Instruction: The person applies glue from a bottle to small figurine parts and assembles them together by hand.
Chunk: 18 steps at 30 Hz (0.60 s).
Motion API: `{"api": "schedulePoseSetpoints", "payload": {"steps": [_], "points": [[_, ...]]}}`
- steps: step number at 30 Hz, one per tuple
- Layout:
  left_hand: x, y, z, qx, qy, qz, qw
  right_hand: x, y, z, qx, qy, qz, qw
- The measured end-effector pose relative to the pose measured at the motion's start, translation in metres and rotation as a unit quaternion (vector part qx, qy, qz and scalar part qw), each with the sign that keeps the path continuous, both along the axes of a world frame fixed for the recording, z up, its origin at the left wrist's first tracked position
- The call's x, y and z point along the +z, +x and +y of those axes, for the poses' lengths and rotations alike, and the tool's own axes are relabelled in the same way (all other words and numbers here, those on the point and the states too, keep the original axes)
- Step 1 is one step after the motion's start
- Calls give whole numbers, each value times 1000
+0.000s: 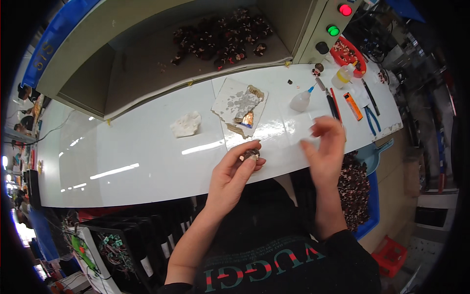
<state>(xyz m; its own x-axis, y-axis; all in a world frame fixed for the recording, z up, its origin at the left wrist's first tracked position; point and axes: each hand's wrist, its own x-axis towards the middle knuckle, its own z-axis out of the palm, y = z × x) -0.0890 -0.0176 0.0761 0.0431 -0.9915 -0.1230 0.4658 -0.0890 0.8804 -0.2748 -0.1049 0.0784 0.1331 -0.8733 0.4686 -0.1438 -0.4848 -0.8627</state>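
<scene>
Pinching a small dark-brown piece with pale spots (248, 155) above the glossy white tabletop (147, 188), the left hand (231, 172) seemed midway through that one. The blurred right hand (327, 151) hung apart, fingers loosely spread, apparently holding nothing. Similar dark pieces (220, 41) lay heaped in the grey metal booth (142, 63); whether those were finished or waiting, I could not tell.

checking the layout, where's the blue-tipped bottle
In the head view, the blue-tipped bottle is right of centre on the table, just beyond the right hand.
</scene>
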Motion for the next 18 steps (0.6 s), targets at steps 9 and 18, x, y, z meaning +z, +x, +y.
{"api": "schedulePoseSetpoints", "payload": {"steps": [9, 18], "points": [[-18, 37, 14, 7, -9, -3, 1000, -20, 36, -54, -22, 30, 286, 957], [-66, 75, 26, 2, -44, -6, 999, -26, 56, 0, 146, 78, 213, 963]]}}
